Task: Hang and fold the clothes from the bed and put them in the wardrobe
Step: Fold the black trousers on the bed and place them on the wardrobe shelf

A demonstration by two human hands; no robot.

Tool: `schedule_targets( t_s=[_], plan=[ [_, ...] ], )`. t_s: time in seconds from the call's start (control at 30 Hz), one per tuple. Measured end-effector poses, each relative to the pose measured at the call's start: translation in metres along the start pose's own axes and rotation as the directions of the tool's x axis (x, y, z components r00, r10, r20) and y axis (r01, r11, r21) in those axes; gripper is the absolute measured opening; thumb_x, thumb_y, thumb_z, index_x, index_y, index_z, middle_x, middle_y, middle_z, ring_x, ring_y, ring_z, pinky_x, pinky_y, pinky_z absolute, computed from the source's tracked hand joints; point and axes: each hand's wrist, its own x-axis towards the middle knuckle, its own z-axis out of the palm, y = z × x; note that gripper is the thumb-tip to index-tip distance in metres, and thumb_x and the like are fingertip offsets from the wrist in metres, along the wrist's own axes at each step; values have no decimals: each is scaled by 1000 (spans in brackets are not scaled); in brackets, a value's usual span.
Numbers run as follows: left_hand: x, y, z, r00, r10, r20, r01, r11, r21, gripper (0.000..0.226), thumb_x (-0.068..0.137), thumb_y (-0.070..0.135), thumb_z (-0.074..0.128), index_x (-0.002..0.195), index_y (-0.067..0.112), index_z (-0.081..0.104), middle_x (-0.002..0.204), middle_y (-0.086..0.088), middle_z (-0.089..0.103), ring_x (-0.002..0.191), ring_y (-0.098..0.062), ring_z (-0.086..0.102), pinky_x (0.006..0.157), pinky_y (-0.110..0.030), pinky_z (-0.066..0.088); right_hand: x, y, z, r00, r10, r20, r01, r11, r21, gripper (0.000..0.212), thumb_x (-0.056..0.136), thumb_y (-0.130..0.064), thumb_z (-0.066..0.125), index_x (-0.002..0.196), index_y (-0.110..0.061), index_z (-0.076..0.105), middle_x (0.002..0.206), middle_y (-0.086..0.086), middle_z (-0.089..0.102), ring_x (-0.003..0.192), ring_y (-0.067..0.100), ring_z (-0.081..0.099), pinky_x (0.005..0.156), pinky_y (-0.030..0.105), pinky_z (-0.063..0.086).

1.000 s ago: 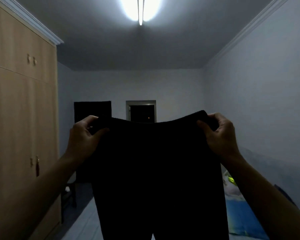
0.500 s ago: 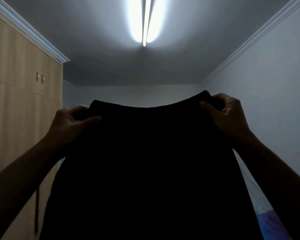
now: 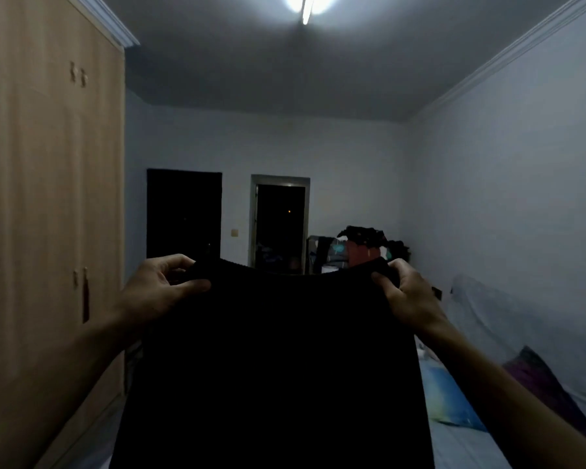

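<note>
Beside the closed tall wooden wardrobe, the left hand and right hand each pinch a waistband corner of the black ribbed knit garment, apparently spreading it flat for folding.

Black garment held up flat, facing the camera, top edge slightly sagging, pinched at either corner by left hand and right hand; hanging straight down past the lower edge; tall wooden wardrobe at left, doors closed; bed at lower right.
</note>
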Motion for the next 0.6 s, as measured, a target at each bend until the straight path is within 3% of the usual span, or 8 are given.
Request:
schedule_targets(
  t_s=[0.07,0.2,0.33,0.43,0.53,0.6],
  plan=[
    [-12,-18,2,1000,-23,-8,23,1000,-3,28,61,18,78,89,10,74,98,-22,74,88,-33,70,83,-41,56,-13,12,12,1000,26,11,-26,1000,-13,7,96,-20,60,90,-17,57,80,0,64,67,7,60,52,8,42],
    [-32,-50,-1,997,-82,0,82,997,-10,28,67,13,76,94,7,71,98,-24,72,80,-22,71,66,-25,58,-36,26,31,998,34,45,-33,999,-17,14,95,-13,61,83,-19,55,73,-4,59,58,-9,57,51,7,41],
    [-50,-69,-2,992,-126,-14,126,991,-36,29,69,10,73,96,3,68,94,-21,69,74,-14,70,63,-19,55,-51,37,40,996,42,77,-42,999,3,8,94,-14,62,87,-14,58,74,-2,61,58,-7,57,52,9,42],
    [-60,-75,0,990,-139,-24,137,986,-91,21,66,16,81,86,15,75,89,-15,72,74,-16,70,62,-19,55,-56,43,41,992,51,112,-57,997,53,6,94,-16,63,88,-15,61,78,1,65,62,-1,60,54,12,45],
    [-67,-76,3,989,-147,13,148,977,-152,51,44,44,97,82,19,77,83,-7,74,73,-16,71,61,-20,56,-60,51,38,989,77,129,-88,993,84,3,94,-17,63,91,-17,62,80,2,67,67,5,63,57,19,50],
    [-70,-74,4,982,-182,58,190,965,-182,60,41,45,98,88,14,76,86,-10,74,74,-17,72,62,-21,57,-62,55,36,986,98,136,-114,987,112,3,94,-18,63,91,-18,62,81,1,68,68,6,64,58,20,50]
  ],
)
